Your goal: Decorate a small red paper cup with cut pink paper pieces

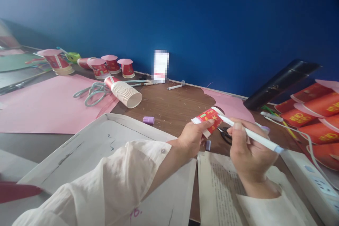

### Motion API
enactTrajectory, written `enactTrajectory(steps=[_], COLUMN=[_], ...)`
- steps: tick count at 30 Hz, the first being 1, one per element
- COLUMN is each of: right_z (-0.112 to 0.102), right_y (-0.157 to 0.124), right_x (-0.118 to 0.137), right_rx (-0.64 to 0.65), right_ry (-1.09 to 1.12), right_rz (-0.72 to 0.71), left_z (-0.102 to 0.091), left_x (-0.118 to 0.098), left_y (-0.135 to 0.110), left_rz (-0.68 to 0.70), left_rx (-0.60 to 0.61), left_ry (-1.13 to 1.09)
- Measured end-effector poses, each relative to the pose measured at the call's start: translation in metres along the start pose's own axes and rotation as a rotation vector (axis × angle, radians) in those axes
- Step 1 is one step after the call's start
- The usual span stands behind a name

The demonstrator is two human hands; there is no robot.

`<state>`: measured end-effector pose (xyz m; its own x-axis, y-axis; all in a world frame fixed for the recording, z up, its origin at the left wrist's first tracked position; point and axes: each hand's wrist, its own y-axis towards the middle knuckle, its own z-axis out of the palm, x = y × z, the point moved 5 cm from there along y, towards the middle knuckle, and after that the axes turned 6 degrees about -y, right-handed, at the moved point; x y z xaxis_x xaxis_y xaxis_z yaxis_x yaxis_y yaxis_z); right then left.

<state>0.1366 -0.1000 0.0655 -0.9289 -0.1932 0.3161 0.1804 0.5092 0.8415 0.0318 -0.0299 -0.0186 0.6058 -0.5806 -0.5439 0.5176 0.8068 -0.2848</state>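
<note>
Left hand (192,137): closed around 1 red cup (209,118), held on its side just above the surface (172,106), probably to turn its wall toward the pen.
Right hand (249,152): gripped 1 white pen (251,135) in a writing pinch, tip touching the cup.
Inverted cups (111,63): 4, pink-capped, by the wall.
Nested stack (124,92): 1, lying sideways.
Purple cap (148,120): 1, loose.

Stacked paper cups (124,93) lie sideways mid-bench, beside a pink sheet (45,106); a purple cap (148,120) sits near them; a black flask (280,83) lies toward the right edge.
</note>
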Motion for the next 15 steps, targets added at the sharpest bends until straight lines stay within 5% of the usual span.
enactTrajectory(steps=[15], right_z=[-0.0004], right_y=[-0.0003], right_x=[-0.0012], right_rx=[-0.027], right_ry=[-0.071], right_rz=[0.007], left_z=[0.0074], left_x=[-0.0034], left_y=[-0.0043], left_rz=[-0.040], left_rx=[0.007], left_ry=[-0.044])
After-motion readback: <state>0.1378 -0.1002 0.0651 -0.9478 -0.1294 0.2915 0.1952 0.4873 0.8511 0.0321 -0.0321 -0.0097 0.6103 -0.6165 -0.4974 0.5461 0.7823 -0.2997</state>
